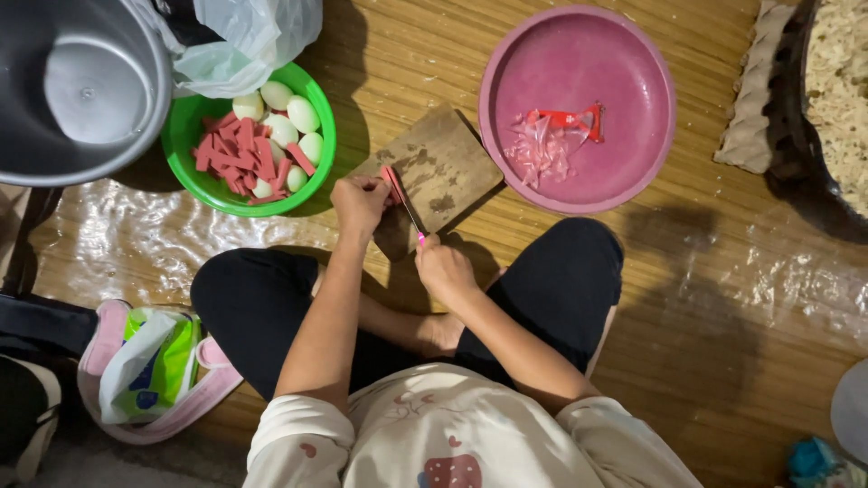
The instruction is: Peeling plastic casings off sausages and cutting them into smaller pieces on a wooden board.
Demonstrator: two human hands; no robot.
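Head view looks straight down on a person sitting cross-legged on a wooden floor. At ten o'clock from the hands sits a green bowl (318, 167), holding peeled white eggs (303, 114) along its far side and a heap of red sausage strips (237, 154) on the near side; a white plastic bag (244, 41) drapes over its rim at twelve o'clock. Further toward ten o'clock stands a grey metal pot (81, 86), with nothing visible inside. At two o'clock lies a pink round tray (633, 63) with crumpled clear and red wrappers (553, 137) near its middle. Between bowl and tray rests a small wooden cutting board (448, 167). On its near-left edge the left hand (358, 201) pinches a red sausage piece (392, 183), fingers closed on it. Just toward four o'clock, the right hand (443, 268) is clenched round the pink handle of a thin knife (410, 215), whose blade lies against the sausage piece. At eight o'clock a pink bag (149, 366) lies open.
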